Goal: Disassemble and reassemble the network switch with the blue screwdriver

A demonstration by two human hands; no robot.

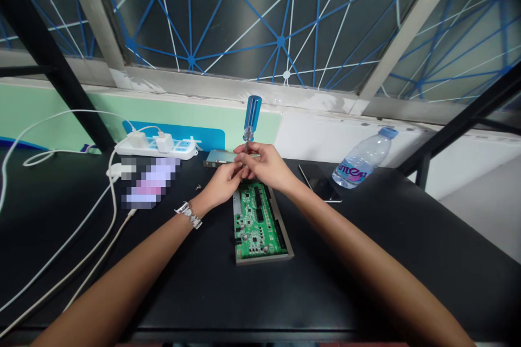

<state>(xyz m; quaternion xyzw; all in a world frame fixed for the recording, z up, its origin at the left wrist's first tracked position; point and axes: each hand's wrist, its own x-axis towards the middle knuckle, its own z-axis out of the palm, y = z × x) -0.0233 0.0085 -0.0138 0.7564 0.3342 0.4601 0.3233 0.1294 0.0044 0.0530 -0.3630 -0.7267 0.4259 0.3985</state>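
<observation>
A screwdriver (252, 114) with a clear blue handle stands nearly upright, handle at the top. My right hand (266, 165) pinches its metal shaft just below the handle. Beside it, my left hand (222, 184), with a silver watch on the wrist, has its fingers closed and touching the right fingers near the shaft's lower end. What the left fingertips hold is hidden, as is the screwdriver's tip. Directly below both hands lies a green circuit board (254, 227) in a metal frame. A few tiny screws (198, 187) lie left of my left hand.
Behind my hands is a flat metal cover (220, 157). A white power strip (175, 147) with plugs and trailing white cables (112, 217) occupies the left side, near a blurred-out phone-like item (150, 184). To the right are a dark phone (319, 181) and a water bottle (362, 160).
</observation>
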